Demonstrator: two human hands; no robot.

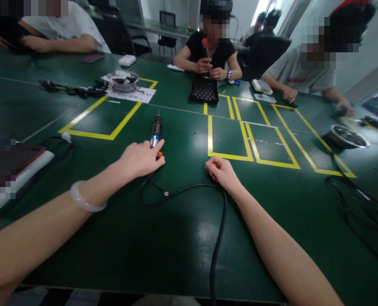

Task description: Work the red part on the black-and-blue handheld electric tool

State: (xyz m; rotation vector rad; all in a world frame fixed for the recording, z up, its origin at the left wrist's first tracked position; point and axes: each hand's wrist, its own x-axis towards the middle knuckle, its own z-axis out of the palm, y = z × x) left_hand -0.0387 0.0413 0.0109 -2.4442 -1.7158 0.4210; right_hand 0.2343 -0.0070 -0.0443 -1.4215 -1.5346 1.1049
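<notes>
An electric screwdriver (156,129) lies on the green table with its bit pointing away from me. My left hand (140,159) is laid over its rear part, fingers wrapped around the body and hiding most of it; a bit of orange shows beside the fingers. From the tool's back end a black cable (189,187) loops across the table and runs down to the near edge. My right hand (221,172) rests on the table to the right, fingers curled in, with nothing visible in them. The cable passes close to its wrist.
Yellow tape rectangles (230,157) mark the table. Across it, a person holds a red-handled screwdriver (205,44) over a black tray (204,90). A metal bowl (125,85) stands back left, another bowl (348,138) right. Cables (351,204) lie right; a dark device (13,165) left.
</notes>
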